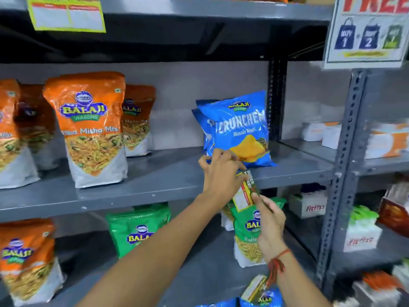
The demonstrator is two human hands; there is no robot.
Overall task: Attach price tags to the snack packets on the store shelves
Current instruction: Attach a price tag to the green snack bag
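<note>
A blue chips packet (240,127) stands at the right end of the middle grey shelf (155,185), with another blue packet behind it. My left hand (221,171) reaches up to the packet's lower left corner, fingers curled at its edge. My right hand (269,222) holds a small price tag (244,193) with a red, yellow and white face just below the shelf's front lip. The left hand's fingertips also touch the tag's top. A red thread circles my right wrist.
Orange snack packets (90,127) stand at the left of the middle shelf. Green packets (137,229) and more orange ones sit on the shelf below. A grey upright post (347,151) divides off the right bay, which holds white boxes (318,129). A promo sign (367,29) hangs top right.
</note>
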